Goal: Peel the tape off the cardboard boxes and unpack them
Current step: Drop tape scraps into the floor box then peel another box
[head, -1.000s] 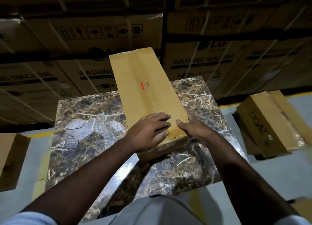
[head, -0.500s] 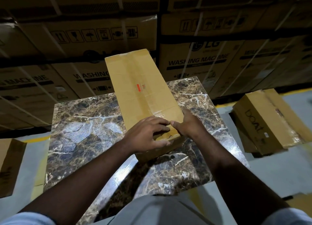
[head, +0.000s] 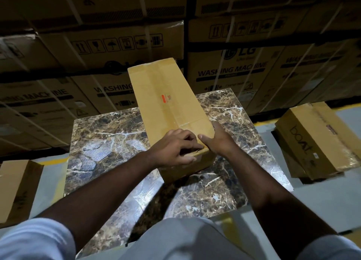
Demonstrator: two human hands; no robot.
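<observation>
A long tan cardboard box (head: 166, 99) lies on a dark marble tabletop (head: 109, 138), its far end sticking past the table's back edge. Clear tape (head: 172, 111) runs along its top seam, with a small red label beside it. My left hand (head: 175, 148) rests on the box's near end, fingers curled, with the fingertips picking at the tape end on the near edge. My right hand (head: 218, 140) presses flat against the box's near right corner, thumb on top, holding it still.
Two stacked flat boxes (head: 312, 140) printed "boat" lie on the grey floor at the right. Another cardboard box (head: 15, 187) stands at the left. A wall of large washing machine cartons (head: 234, 68) fills the back.
My right hand has slid from the box's near end to its right corner. My left hand's fingers have curled from flat into a pinch at the near edge. The camera view has shifted slightly.
</observation>
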